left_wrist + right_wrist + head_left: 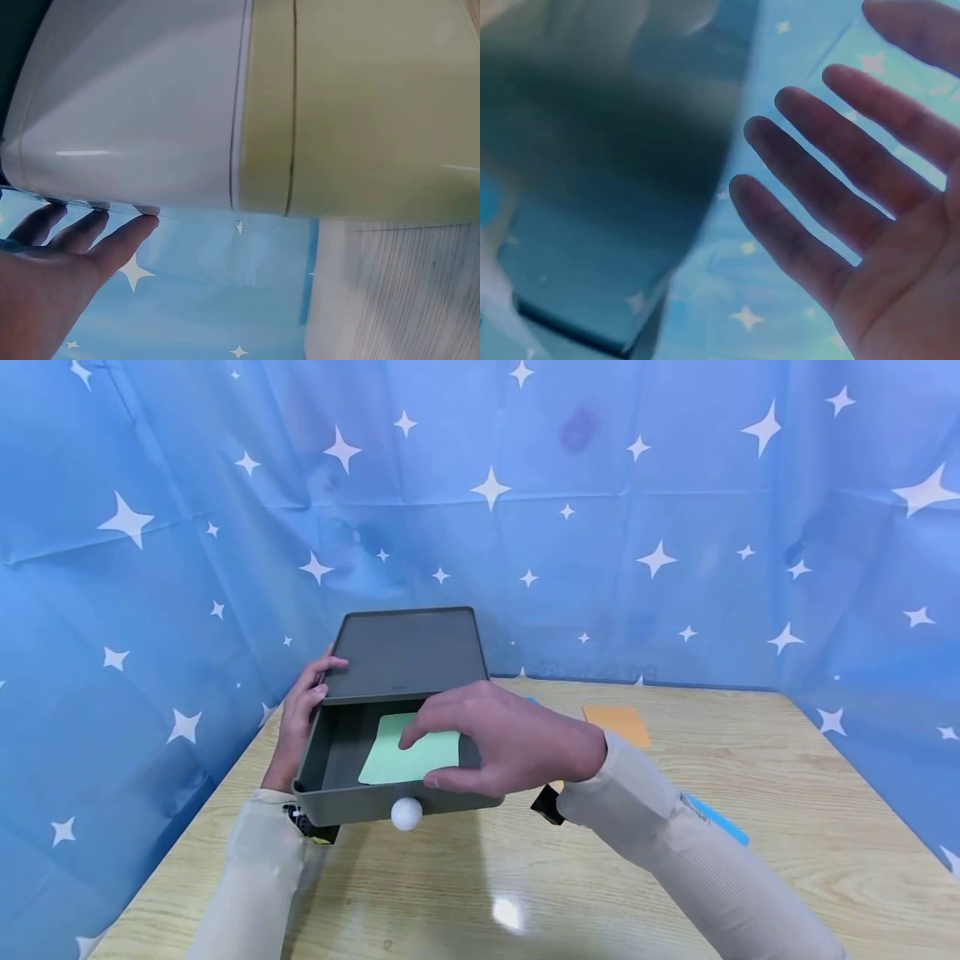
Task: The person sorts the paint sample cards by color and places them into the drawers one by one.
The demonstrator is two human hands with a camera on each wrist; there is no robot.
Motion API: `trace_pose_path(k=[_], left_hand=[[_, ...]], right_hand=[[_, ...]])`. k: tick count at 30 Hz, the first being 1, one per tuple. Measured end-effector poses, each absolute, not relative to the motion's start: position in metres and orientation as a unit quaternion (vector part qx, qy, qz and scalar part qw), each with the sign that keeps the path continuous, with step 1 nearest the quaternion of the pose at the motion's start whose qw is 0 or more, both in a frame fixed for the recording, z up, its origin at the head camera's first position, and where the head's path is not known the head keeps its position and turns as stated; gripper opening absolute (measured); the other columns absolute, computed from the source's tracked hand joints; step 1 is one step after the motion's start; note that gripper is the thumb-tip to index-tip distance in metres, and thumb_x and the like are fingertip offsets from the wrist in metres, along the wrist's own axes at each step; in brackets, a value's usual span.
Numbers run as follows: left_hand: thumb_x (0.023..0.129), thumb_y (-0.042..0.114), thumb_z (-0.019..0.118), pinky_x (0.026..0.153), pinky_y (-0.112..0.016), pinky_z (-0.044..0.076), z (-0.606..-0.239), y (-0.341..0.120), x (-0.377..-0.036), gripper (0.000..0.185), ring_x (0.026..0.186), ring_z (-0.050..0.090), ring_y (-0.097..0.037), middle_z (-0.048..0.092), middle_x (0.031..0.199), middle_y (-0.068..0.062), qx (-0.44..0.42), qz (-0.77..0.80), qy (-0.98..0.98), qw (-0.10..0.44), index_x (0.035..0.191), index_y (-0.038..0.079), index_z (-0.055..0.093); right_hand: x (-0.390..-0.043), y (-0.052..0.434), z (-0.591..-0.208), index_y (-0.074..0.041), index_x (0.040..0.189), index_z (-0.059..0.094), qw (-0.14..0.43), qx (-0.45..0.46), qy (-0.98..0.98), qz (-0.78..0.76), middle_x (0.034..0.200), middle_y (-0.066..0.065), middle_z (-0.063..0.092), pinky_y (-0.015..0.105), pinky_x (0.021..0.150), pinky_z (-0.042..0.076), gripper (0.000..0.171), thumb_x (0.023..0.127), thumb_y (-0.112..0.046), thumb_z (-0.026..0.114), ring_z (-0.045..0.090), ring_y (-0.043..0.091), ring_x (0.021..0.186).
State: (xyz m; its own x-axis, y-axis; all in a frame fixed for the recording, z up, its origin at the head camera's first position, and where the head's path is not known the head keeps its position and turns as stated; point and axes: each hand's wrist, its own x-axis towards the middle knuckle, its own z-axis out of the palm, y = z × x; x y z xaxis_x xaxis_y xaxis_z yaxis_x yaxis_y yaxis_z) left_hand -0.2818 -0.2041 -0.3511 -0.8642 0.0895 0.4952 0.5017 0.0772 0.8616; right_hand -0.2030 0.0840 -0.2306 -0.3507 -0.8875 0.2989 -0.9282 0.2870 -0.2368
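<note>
A dark grey drawer box (408,652) stands on the table left of centre, its drawer (341,810) pulled out toward me. On the drawer's front is a round white knob (406,814). Inside lies a pale green sheet of paper (386,760). My left hand (302,714) rests against the box's left side, a fingertip over its top edge; in the left wrist view its straight fingers (124,247) touch the casing. My right hand (487,735) hovers at the drawer's right side, overlapping the paper. The right wrist view shows its fingers (840,150) spread, holding nothing.
Behind my right wrist an orange sheet (618,725) lies on the wooden table (810,827). A bright blue strip (716,818) shows beyond my right sleeve. A blue curtain with white stars (570,552) hangs behind and along the left side.
</note>
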Motion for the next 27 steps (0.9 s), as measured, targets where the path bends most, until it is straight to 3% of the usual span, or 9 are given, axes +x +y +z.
trace_pose_path(k=[7,18,27], left_hand=[[0.100,0.019,0.032,0.113,-0.036,0.023,-0.349,-0.204,-0.282,0.040,0.155,0.015,-0.027,0.021,0.169,-0.001,-0.208,-0.643,-0.718,0.165,0.130,0.021,0.058],[0.101,0.020,0.031,0.110,-0.039,0.025,-0.351,-0.204,-0.280,0.041,0.154,0.017,-0.026,0.020,0.170,-0.001,-0.206,-0.644,-0.718,0.164,0.132,0.017,0.057],[0.101,0.020,0.028,0.115,-0.055,0.020,-0.349,-0.203,-0.279,0.047,0.154,0.015,-0.025,0.019,0.170,0.004,-0.201,-0.644,-0.722,0.154,0.139,0.001,0.046]], right_hand=[[-0.173,0.077,-0.230,-0.012,0.116,0.069,0.104,0.616,-0.759,0.183,0.111,-0.003,0.072,0.019,0.092,0.051,0.026,0.092,-0.022,0.071,0.067,0.007,0.103],[-0.149,0.071,-0.264,-0.015,0.127,0.062,0.069,0.590,-0.785,0.175,0.093,-0.008,0.070,0.011,0.077,0.048,0.038,0.092,-0.026,0.072,0.065,0.001,0.080],[-0.146,0.069,-0.296,-0.019,0.129,0.060,0.109,0.524,-0.831,0.150,0.089,-0.010,0.072,0.010,0.068,0.047,0.043,0.090,-0.031,0.075,0.067,-0.004,0.075]])
